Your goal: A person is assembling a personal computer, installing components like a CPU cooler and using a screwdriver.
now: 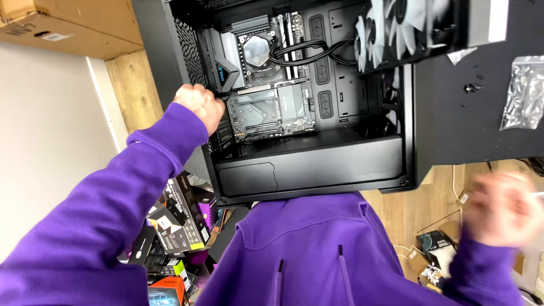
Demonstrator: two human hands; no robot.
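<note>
The black computer case stands open on the black tabletop, its side panel off. Inside, the motherboard fills the left half; a round cooler block sits at its far part, with black hoses running right to the white-bladed fans. The person's left hand is at the case's left edge beside the motherboard, fingers curled into a closed fist; what they hold cannot be told. The right hand is near and right, off the case, blurred, so its grip cannot be told. A clear plastic bag lies on the tabletop at far right.
</note>
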